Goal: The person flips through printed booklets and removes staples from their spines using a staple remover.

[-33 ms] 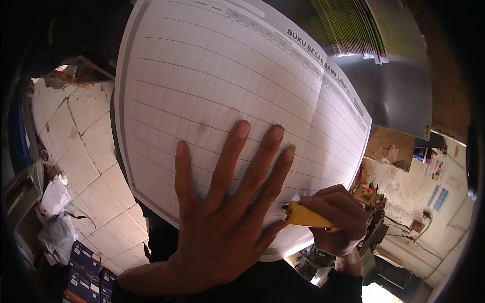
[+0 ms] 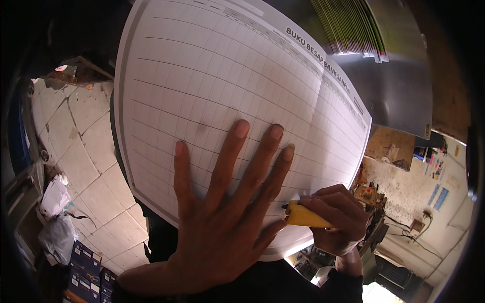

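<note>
A large stack of white printed table sheets (image 2: 202,86) lies in front of me, with ruled rows and a grey border. My left hand (image 2: 222,217) rests flat on it, fingers spread. At the near right edge of the sheets, my right hand (image 2: 341,219) is closed round a small yellow hand tool with a dark tip (image 2: 308,217); its exact kind is not clear. My left thumb reaches to the tool's front end and seems to touch it. Part of the tool is hidden inside my right fingers.
Beyond the sheets, a fanned pile of green-edged booklets (image 2: 348,30) lies on a shiny metal surface (image 2: 399,96). On the left are a tiled floor (image 2: 81,136), plastic bags (image 2: 55,232) and dark printed boxes (image 2: 83,272). Cables (image 2: 414,237) run along the right wall.
</note>
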The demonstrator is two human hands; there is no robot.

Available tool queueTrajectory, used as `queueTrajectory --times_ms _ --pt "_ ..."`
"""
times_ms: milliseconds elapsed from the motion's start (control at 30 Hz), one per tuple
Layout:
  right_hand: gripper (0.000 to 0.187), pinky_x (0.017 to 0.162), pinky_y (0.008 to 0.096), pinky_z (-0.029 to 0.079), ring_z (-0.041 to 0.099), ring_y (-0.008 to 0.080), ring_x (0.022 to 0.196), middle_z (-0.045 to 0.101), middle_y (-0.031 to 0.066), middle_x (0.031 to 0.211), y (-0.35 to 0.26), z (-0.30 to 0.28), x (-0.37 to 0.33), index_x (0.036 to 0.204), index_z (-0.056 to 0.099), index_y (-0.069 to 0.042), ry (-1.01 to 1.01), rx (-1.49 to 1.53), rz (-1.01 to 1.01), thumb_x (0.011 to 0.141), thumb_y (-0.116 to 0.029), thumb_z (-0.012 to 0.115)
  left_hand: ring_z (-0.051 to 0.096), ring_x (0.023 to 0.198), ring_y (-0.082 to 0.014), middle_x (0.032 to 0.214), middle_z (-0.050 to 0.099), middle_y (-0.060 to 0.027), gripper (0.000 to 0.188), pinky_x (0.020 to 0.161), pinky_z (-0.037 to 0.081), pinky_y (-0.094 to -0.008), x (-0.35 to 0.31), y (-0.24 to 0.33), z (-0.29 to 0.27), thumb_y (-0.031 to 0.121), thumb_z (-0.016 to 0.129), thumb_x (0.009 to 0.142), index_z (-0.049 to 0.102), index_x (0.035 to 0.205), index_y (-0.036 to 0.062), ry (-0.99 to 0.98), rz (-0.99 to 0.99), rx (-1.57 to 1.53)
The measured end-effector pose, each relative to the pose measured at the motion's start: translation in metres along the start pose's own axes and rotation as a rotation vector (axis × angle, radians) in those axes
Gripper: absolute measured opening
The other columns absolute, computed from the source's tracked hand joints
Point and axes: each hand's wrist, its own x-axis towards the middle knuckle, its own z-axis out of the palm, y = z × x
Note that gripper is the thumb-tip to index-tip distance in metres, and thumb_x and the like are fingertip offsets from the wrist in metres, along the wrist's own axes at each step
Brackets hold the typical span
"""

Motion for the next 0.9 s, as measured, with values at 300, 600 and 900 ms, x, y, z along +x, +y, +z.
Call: queueTrajectory --times_ms 300,600,900 --pt "0.046 0.060 0.0277 0.059 0.069 0.0197 0.075 0.073 0.0085 0.086 -0.006 0.002 -0.001 0.105 0.077 -0.004 0.012 -0.043 -0.030 0.060 0.003 0.079 0.014 0.153 -0.0415 0.165 0.026 -0.0112 0.083 0.114 0.000 -0.0754 0.001 0.002 -0.004 0.053 0.070 0.084 0.040 0.154 0.0181 -0.026 -0.012 0.036" --pt "0.045 0.062 0.0287 0.059 0.069 0.0195 0.079 0.071 0.0066 0.089 0.003 0.002 0.002 0.106 0.078 -0.006 -0.003 0.068 -0.024 0.062 0.006 0.081 0.014 0.153 -0.0410 0.165 0.026 -0.0124 0.084 0.114 0.000 -0.0746 0.001 0.000 -0.006 0.065 0.062 0.086 0.042 0.153 0.0177 -0.028 -0.005 0.042" --pt "0.040 0.065 0.0189 0.053 0.065 0.0144 0.096 0.070 -0.0059 0.104 0.008 0.010 -0.024 0.110 0.078 -0.022 0.111 -0.452 -0.367 0.071 -0.025 0.085 0.013 0.152 -0.0416 0.165 0.024 -0.0152 0.099 0.114 0.001 -0.0742 0.005 0.006 -0.009 0.078 0.061 0.077 0.042 0.153 0.0173 -0.056 -0.018 0.136"
